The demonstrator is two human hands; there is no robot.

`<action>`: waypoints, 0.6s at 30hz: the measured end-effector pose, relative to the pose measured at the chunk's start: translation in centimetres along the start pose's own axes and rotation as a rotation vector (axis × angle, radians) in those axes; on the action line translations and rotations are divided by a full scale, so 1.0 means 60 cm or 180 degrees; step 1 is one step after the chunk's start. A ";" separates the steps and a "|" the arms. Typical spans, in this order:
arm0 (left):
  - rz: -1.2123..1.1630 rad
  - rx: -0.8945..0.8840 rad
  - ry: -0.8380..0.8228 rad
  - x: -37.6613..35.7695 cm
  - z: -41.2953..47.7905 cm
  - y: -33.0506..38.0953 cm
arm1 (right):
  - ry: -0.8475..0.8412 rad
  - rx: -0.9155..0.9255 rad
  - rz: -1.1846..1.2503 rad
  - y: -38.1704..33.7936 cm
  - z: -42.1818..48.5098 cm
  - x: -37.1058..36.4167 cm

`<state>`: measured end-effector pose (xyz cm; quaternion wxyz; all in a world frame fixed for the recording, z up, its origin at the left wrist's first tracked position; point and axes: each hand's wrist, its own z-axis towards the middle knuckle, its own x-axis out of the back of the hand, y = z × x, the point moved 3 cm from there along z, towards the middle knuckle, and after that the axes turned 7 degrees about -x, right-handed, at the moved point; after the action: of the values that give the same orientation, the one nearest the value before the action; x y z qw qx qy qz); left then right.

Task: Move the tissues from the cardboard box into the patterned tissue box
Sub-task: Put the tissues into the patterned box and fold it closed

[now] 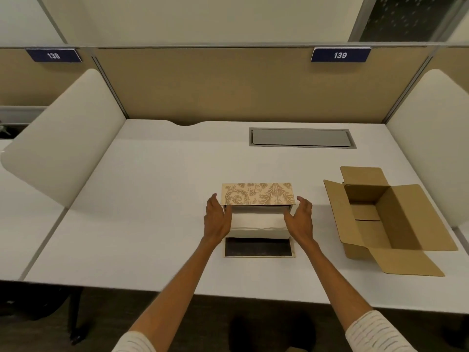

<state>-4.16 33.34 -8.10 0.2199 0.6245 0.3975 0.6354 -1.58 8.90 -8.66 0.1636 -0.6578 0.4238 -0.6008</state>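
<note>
The patterned tissue box [258, 193] lies on its side in the middle of the desk, its beige leaf-print face upward and its open side toward me. A white stack of tissues [258, 222] sticks halfway out of that opening. My left hand [217, 219] presses the stack's left end and my right hand [299, 218] presses its right end, fingers extended. A dark flap [258, 247] of the box lies flat on the desk in front of the stack. The cardboard box [380, 217] stands open to the right, with nothing visible inside.
The cardboard box's flaps [406, 262] spread out toward the desk's front edge. A grey cable hatch [302, 137] is set into the white desk [152, 199] at the back. Beige partitions and curved side screens [63, 138] bound the desk.
</note>
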 end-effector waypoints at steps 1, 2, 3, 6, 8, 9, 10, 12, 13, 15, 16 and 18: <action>0.0121 -0.0156 0.0074 0.009 0.004 0.011 | 0.0063 0.0131 -0.0086 -0.010 0.000 0.008; 0.0231 -0.0318 0.0130 0.017 0.009 0.022 | 0.0108 0.0261 -0.0153 -0.022 0.002 0.015; 0.0336 -0.0478 0.0159 0.023 0.015 0.033 | 0.0144 0.0392 -0.0201 -0.036 0.004 0.021; 0.0660 -0.0850 0.0098 0.032 0.032 0.064 | 0.0172 0.0746 -0.0395 -0.076 0.011 0.033; 0.0950 -0.0990 -0.0027 0.030 0.044 0.081 | 0.0069 0.0903 -0.0640 -0.097 0.017 0.033; 0.1126 -0.1027 -0.0114 0.027 0.049 0.086 | -0.0010 0.0958 -0.0796 -0.104 0.021 0.030; 0.1296 -0.1042 -0.0207 0.023 0.053 0.090 | -0.0092 0.1002 -0.0964 -0.109 0.025 0.026; 0.1579 -0.1043 -0.0373 0.013 0.062 0.092 | -0.0224 0.1055 -0.1267 -0.115 0.034 0.017; 0.1686 -0.1033 -0.0441 0.007 0.066 0.091 | -0.0286 0.1062 -0.1380 -0.115 0.040 0.011; 0.1858 -0.1001 -0.0548 -0.003 0.073 0.088 | -0.0400 0.1108 -0.1560 -0.115 0.050 0.000; 0.1909 -0.0974 -0.0626 -0.007 0.077 0.086 | -0.0482 0.1125 -0.1627 -0.114 0.055 -0.006; 0.1927 -0.0917 -0.0844 -0.015 0.086 0.080 | -0.0663 0.1133 -0.1722 -0.109 0.065 -0.015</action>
<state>2.00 31.05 -5.40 0.1572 0.7535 0.0689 0.6346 4.47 12.27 -5.39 0.1530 -0.7654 0.1033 -0.6165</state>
